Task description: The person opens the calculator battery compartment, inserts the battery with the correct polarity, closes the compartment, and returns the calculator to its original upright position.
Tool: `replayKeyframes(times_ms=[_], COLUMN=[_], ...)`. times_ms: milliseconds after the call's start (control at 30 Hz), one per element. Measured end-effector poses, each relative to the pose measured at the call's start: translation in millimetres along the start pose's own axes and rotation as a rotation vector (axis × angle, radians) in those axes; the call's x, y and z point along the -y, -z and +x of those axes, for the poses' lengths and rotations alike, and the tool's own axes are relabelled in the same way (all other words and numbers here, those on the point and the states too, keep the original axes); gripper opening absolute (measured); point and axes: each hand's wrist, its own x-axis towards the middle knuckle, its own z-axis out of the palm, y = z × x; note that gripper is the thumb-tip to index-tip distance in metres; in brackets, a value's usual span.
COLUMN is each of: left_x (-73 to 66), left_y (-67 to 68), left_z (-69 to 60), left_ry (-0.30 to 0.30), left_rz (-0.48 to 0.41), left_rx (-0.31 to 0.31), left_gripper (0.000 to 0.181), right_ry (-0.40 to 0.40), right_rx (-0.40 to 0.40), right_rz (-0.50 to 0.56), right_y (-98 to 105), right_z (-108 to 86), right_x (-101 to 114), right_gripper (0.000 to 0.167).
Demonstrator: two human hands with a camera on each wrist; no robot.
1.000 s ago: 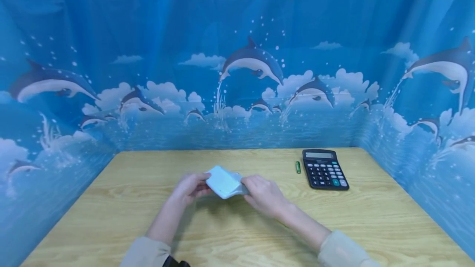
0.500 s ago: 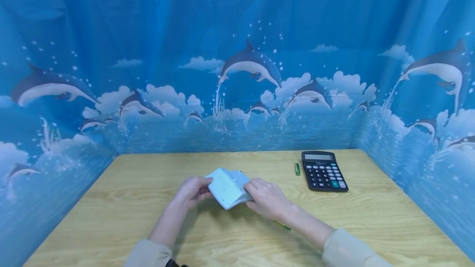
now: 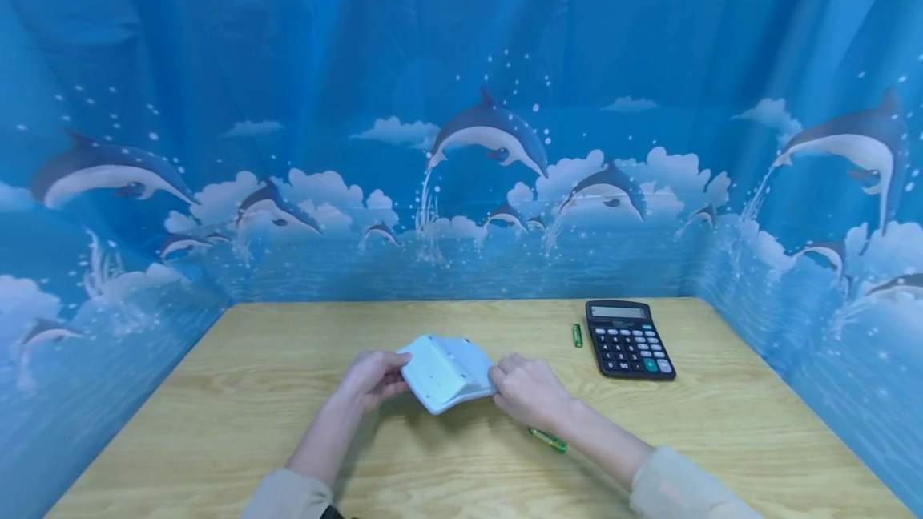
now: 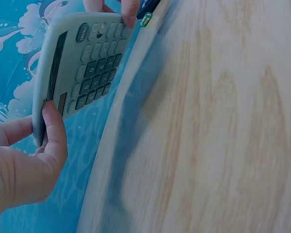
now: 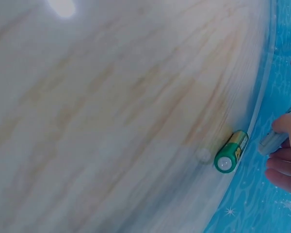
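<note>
A pale blue calculator [image 3: 437,375] is held above the table between both hands, tilted, its back showing in the head view. The left wrist view shows the keys and display of this calculator [image 4: 94,63]. My left hand [image 3: 373,379] pinches one end, thumb on the display side in the left wrist view [image 4: 39,160]. The opposite end is gripped by my right hand [image 3: 530,391] between thumb and fingers. Just below the right wrist lies a green battery [image 3: 548,440] on the table; the right wrist view shows this battery [image 5: 232,151] close, its flat end facing the camera.
Toward the back right of the wooden table [image 3: 288,343] lies a black calculator [image 3: 630,340]. Another green battery [image 3: 578,335] is just left of it. A blue dolphin-print curtain [image 3: 461,255] encloses the back and sides.
Both hands have turned the pale blue calculator so more of its back faces the head camera. My right hand has shifted slightly right and down. The battery by the right wrist has come into view.
</note>
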Motion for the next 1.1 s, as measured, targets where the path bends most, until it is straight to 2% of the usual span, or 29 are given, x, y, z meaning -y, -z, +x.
replayKeyframes(times_ms=[200,433,600,700,867,967,1100], left_x=[4.1,2.8,3.3,4.0,2.9,1.4,0.6], left_y=[1.1,0.9,0.3,0.5,0.7,0.8,1.6], left_z=[2.8,2.2,3.2,3.7,1.7,0.8,0.0], left_ry=[0.020,0.044,0.034,0.005,-0.040,-0.048,-0.054], left_rz=[-0.007,0.050,0.114,0.215,0.446,0.541,0.623], left_rx=[0.003,0.026,-0.028,-0.084,-0.165,-0.193,-0.201], left_gripper=[0.024,0.018,0.022,0.025,0.021,0.029,0.047], right_ry=[0.013,-0.016,-0.061,-0.099,-0.142,-0.197,-0.289], right_rx=[0.038,0.106,0.135,0.166,0.207,0.248,0.312], right_rz=[0.049,0.120,0.146,0.170,0.210,0.269,0.365], right_y=[-1.8,1.3,3.3,5.6,7.9,8.4,8.5], right_z=[-1.7,-3.0,-0.2,3.9,10.4,11.4,11.4], right_x=[3.4,8.1,9.3,12.0,22.8,30.5,39.1], right_gripper=[0.009,0.009,0.011,0.015,0.025,0.032,0.039])
